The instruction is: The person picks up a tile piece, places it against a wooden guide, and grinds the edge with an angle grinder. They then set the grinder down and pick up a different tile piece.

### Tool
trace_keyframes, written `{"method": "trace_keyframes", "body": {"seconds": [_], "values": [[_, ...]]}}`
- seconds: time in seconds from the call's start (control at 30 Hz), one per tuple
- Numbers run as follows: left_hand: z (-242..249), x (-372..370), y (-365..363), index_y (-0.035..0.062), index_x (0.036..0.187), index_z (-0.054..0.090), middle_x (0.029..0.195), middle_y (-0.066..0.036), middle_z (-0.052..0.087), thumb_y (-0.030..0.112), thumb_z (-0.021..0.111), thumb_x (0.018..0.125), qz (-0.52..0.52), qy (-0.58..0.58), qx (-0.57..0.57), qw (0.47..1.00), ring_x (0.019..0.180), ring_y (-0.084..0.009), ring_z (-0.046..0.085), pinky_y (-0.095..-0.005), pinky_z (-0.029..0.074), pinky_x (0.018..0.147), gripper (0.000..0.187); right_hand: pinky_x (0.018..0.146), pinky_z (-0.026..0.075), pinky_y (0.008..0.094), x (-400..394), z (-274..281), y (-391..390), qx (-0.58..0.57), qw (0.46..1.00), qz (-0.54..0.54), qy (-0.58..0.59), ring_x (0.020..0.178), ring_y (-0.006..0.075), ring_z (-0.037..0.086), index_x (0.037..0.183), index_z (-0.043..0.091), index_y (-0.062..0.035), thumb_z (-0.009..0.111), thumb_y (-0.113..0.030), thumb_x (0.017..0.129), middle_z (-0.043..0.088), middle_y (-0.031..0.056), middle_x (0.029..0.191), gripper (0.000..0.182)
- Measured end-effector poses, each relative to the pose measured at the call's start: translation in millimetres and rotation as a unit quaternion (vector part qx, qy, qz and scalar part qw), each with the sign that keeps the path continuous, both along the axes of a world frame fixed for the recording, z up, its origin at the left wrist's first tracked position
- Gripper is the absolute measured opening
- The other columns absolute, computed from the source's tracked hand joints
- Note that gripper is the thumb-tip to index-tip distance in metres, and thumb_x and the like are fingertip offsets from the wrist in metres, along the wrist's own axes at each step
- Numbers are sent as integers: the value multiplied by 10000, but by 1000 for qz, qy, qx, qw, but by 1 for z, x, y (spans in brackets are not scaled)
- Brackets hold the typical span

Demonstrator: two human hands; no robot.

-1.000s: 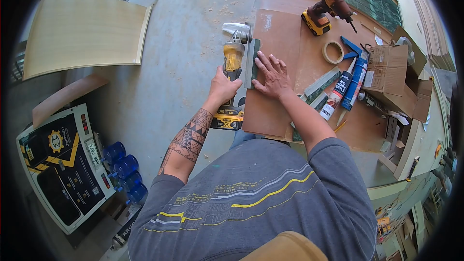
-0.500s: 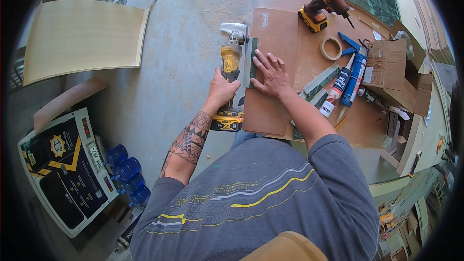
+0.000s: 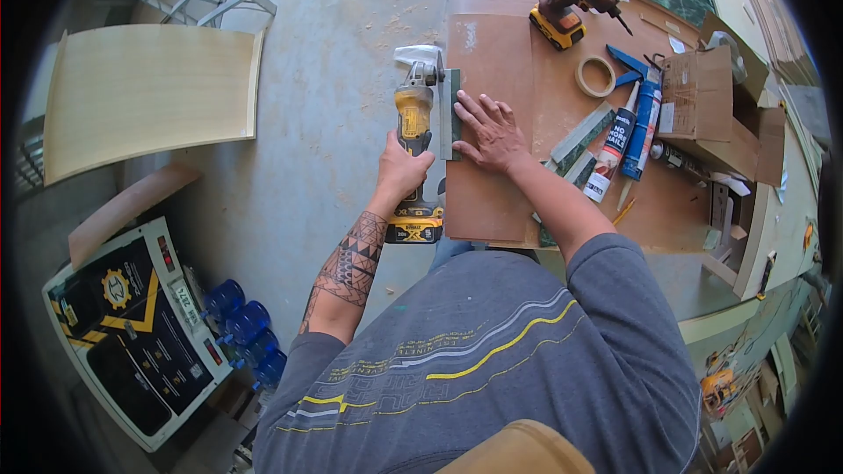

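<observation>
My left hand (image 3: 402, 168) is wrapped around the body of a yellow and black cordless angle grinder (image 3: 414, 112). The grinder's head lies at the far end of a narrow green strip (image 3: 455, 81), which runs along the left edge of the brown board (image 3: 488, 204). My right hand (image 3: 493, 133) rests flat with fingers stretched out, fingertips at the strip and palm over the board. To its right lie cut green-and-white strips (image 3: 580, 138) and a white-and-black adhesive tube (image 3: 612, 156).
A cordless drill (image 3: 571, 4), a tape roll (image 3: 596, 76), a blue caulking gun (image 3: 644, 127) and a cardboard box (image 3: 698, 96) occupy the bench's right side. At left stand a curved panel (image 3: 154, 92), blue water bottles (image 3: 246, 320) and a vehicle's rear (image 3: 132, 325).
The camera view has shifted slightly, moving the bench items a little left and the vehicle right. Both hands, the grinder and the strip keep nearly the same positions relative to each other.
</observation>
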State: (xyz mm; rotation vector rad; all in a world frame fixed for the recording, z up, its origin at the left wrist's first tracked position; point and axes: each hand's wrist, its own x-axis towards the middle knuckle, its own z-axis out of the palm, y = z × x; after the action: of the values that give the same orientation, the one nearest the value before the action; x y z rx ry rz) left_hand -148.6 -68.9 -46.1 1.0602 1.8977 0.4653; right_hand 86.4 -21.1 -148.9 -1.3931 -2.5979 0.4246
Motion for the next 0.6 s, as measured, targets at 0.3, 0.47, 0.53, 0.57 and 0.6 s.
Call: {"method": "trace_keyframes", "body": {"seconds": [0.3, 0.47, 0.53, 0.57, 0.6], "values": [[8, 2, -3, -30, 1380, 514, 991, -158, 753, 171, 763, 869, 12, -9, -21, 1000, 681, -224, 759, -383, 633, 651, 603, 1347, 173, 490, -2, -7, 0, 10, 1000, 5, 2, 1644, 293, 309, 1751, 379, -221, 524, -735, 1048, 251, -28, 1865, 882], [2, -1, -5, -49, 1387, 486, 901, -189, 782, 219, 776, 856, 8, -5, -15, 1000, 682, -267, 786, -408, 650, 678, 661, 1338, 187, 469, -2, -8, -1, 34, 999, -7, 0, 1617, 278, 348, 1737, 408, -235, 538, -752, 1044, 292, -46, 1852, 874], [-1, -2, -5, -55, 1439, 476, 939, -205, 791, 233, 784, 853, 0, 2, -7, 1000, 687, -266, 787, -411, 653, 690, 723, 1338, 193, 474, -2, -6, -1, 22, 1000, -6, 0, 1625, 287, 344, 1740, 403, -240, 552, -751, 1038, 290, -44, 1853, 881], [-3, -3, -6, -55, 1439, 476, 939, -205, 791, 233, 784, 853, 10, 1, -5, 1000, 687, -266, 787, -411, 653, 690, 723, 1338, 199, 479, -3, -5, -1, 9, 1000, -12, 1, 1632, 296, 341, 1743, 399, -245, 566, -750, 1032, 288, -42, 1853, 888], [5, -1, -5, -58, 1458, 469, 978, -230, 793, 246, 790, 851, 8, -1, -20, 1000, 755, -300, 802, -427, 657, 738, 751, 1338, 199, 479, -3, -4, -1, 10, 1000, -2, 0, 1632, 296, 341, 1743, 399, -245, 566, -750, 1032, 288, -42, 1853, 888]]}}
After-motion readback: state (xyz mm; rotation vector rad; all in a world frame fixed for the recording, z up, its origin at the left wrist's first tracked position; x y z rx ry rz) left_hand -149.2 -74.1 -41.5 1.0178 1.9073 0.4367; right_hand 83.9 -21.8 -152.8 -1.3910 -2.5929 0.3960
